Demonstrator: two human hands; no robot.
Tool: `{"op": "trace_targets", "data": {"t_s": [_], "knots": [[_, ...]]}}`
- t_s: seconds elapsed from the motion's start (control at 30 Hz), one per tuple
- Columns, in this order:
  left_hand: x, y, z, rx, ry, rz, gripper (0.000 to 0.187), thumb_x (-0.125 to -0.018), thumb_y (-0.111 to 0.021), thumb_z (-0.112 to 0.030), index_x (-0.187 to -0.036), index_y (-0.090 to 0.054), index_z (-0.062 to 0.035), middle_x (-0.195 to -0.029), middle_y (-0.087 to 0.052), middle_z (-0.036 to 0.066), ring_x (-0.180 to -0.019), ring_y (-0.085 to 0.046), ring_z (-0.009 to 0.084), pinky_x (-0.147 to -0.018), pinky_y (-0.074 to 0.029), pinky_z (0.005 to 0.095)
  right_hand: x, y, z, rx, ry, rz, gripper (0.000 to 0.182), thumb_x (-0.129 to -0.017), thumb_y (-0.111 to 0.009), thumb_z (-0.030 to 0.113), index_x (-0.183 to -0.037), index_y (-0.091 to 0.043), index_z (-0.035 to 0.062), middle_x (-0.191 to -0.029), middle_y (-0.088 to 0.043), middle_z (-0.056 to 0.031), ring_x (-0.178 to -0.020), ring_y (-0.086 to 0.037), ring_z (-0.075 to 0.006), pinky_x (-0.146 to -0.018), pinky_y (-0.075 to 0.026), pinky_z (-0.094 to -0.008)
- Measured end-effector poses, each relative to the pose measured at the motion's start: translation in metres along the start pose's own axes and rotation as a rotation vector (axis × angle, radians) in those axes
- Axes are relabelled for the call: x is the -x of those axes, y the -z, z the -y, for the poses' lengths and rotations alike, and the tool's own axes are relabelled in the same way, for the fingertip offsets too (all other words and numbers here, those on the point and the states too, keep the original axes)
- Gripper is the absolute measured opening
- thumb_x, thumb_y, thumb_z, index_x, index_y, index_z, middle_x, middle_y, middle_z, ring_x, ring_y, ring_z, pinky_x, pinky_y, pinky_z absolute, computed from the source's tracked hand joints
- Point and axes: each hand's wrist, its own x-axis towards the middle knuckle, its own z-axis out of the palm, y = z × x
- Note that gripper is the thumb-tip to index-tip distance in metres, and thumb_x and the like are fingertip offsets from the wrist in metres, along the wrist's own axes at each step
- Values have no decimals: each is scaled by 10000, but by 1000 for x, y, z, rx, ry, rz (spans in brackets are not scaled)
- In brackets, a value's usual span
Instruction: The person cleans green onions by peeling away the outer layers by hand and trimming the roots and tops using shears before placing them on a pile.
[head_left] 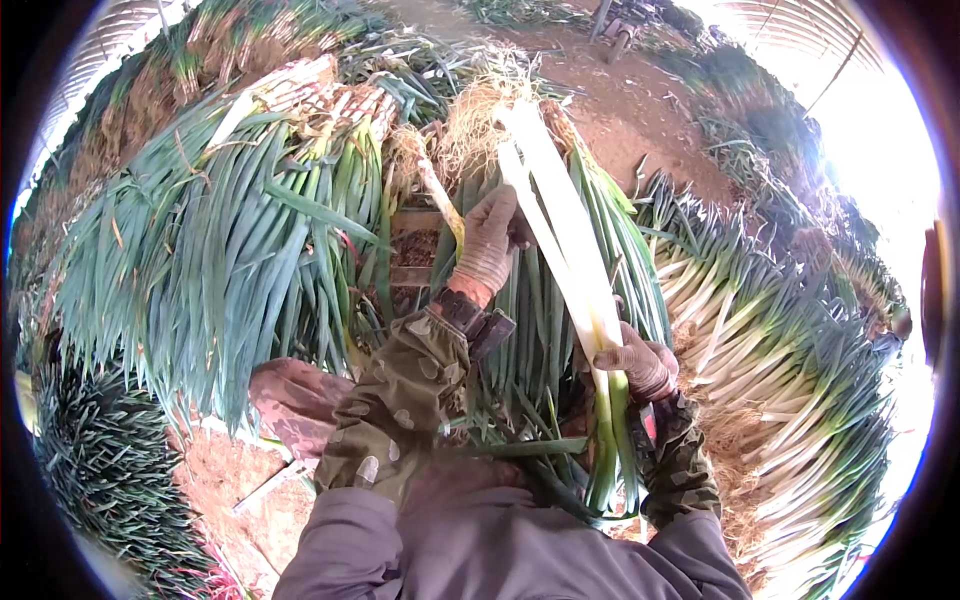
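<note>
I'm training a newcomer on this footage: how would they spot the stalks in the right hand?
Start from the grey clothing at bottom centre. Above it, right of centre, the right hand grips two long stalks reaching toward the top. Their upper lengths are bare white, unlike the green leaves behind.

Two long green onions (pixel 575 235) lie side by side at a slant, root ends away from the person and leaves toward the lap. Their shafts are smooth, bright white and straight, one visibly thicker, close together where the right hand (pixel 640 365) grips them near the leaf end. Below the grip, white turns pale, then deep green, in leaves (pixel 606 455) that hang down. Straw-coloured roots (pixel 478 125) tangle beside the far ends; whose they are is unclear.
</note>
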Motion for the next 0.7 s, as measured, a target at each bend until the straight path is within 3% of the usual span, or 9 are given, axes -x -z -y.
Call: {"op": "trace_targets", "data": {"t_s": [0.17, 0.23, 0.27, 0.37, 0.47, 0.53, 0.57, 0.6, 0.7], "knots": [[9, -23, -5, 150, 7, -75, 278, -1015, -645, -350, -850, -641, -126, -668, -607, -24, -517, -538, 94, -482, -385, 248, -5, 12, -16, -35, 32, 121, 593, -764, -838, 193, -1257, -586, -17, -1024, -643, -58, -928, -671, -179, -873, -560, -310], [1, -5, -9, -701, -133, 46, 226, -1010, -617, -237, -1149, -600, -61, -1009, -655, 46, -854, -636, 153, -734, -526, 303, -11, 17, -24, 22, -1, 193, 567, -752, -842, 188, -1224, -602, -14, -1013, -645, -52, -933, -667, -175, -877, -562, -314], [-3, 7, -11, -910, -141, 61, 274, -989, -635, -245, -1176, -571, -57, -1047, -627, 59, -895, -611, 162, -765, -504, 313, -11, 18, -26, 51, -21, 230, 554, -746, -845, 185, -1207, -611, -12, -1007, -646, -49, -935, -665, -173, -879, -563, -315], [-16, 64, -36, -1194, -36, -10, 450, -925, -688, -269, -1258, -482, -45, -1162, -541, 97, -1019, -534, 188, -860, -437, 343, 5, 3, -7, 252, -64, 150, 515, -757, -839, 239, -1159, -638, -12, -988, -654, -37, -929, -666, -163, -828, -533, -303], [-19, 139, -103, -1315, -6, -216, 644, -862, -740, -292, -1339, -393, -33, -1278, -456, 136, -1143, -457, 215, -954, -370, 373, 20, -1, 15, 630, -16, 60, 544, -746, -854, 330, -1143, -669, 7, -915, -690, -38, -869, -676, -139, -785, -516, -292], [-23, 161, -165, -1348, -103, -362, 777, -819, -776, -308, -1393, -334, -25, -1354, -399, 161, -1225, -406, 233, -1017, -325, 394, 26, 30, 10, 983, -33, 30, 554, -712, -877, 362, -1131, -705, 43, -817, -724, -26, -821, -688, -127, -763, -543, -296], [-27, 170, -194, -1337, -203, -414, 844, -798, -793, -316, -1420, -305, -22, -1393, -370, 174, -1267, -380, 241, -1049, -303, 404, 23, 56, -12, 873, 160, 77, 534, -751, -856, 347, -1149, -680, 37, -784, -709, -50, -768, -695, -181, -729, -557, -344], [-31, 165, -224, -1318, -313, -458, 911, -777, -811, -324, -1447, -275, -18, -1431, -342, 187, -1308, -355, 250, -1080, -281, 414, 27, 60, -3, 1010, 146, 13, 509, -756, -848, 355, -1119, -668, 45, -784, -707, -64, -750, -700, -207, -722, -564, -359], [-40, 94, -268, -1256, -626, -331, 1113, -713, -864, -347, -1528, -186, -6, -1547, -256, 225, -1432, -278, 277, -1175, -214, 444, 28, 64, 29, 1402, 130, -156, 418, -790, -801, 321, -1057, -627, 52, -790, -705, -108, -718, -712, -278, -709, -577, -411]]}}
